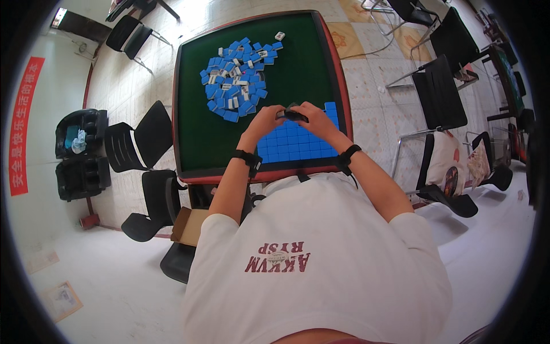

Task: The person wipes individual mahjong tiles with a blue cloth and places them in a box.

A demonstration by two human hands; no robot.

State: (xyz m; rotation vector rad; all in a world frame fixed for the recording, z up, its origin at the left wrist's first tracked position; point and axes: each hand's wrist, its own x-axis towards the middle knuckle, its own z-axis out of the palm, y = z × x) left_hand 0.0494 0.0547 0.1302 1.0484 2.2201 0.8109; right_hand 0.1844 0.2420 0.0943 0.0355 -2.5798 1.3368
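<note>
My left hand (271,117) and my right hand (316,117) meet above the near part of a mahjong table (296,81), both gripping a small dark object (294,113) whose kind I cannot tell. Under and beyond them lie rows of blue-backed mahjong tiles (296,146), packed edge to edge in a block at the near right corner. A loose heap of mahjong tiles (234,92), most blue side up and some showing white faces or sides, covers the left middle of the green felt. One tile (279,35) lies alone near the far edge. Each wrist wears a black band.
The table has a dark inner border and a red outer rim (343,92). Black chairs (152,135) stand at the left, and more chairs (440,94) at the right, one bearing a light bag (447,161). An open cardboard box (193,225) is near my left side.
</note>
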